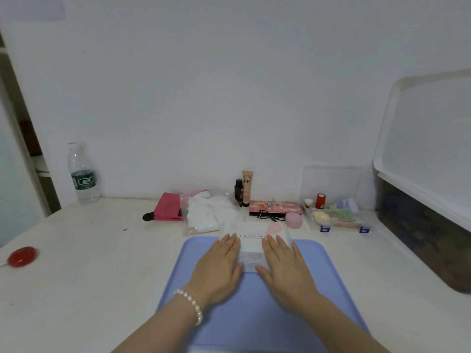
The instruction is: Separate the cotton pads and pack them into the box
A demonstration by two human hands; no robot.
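A white cosmetic pad box (253, 247) with a pink mark on its lid lies across the far edge of the blue tray (318, 271). My left hand (219, 268) rests flat along its left side, fingers straight. On the box's right side my right hand (285, 268) lies flat the same way. A clear bag of white cotton pads (207, 214) sits on the table just behind and to the left of the box.
Behind the bag lies a pink pouch (168, 207). Two cosmetic tubes (246, 188), a palette (275, 208), a pink jar (293, 220) and a clear organizer (336, 215) line the wall. A water bottle (82, 174) stands far left, a red disc (21, 256) near the left edge, a large bin (428, 179) on the right.
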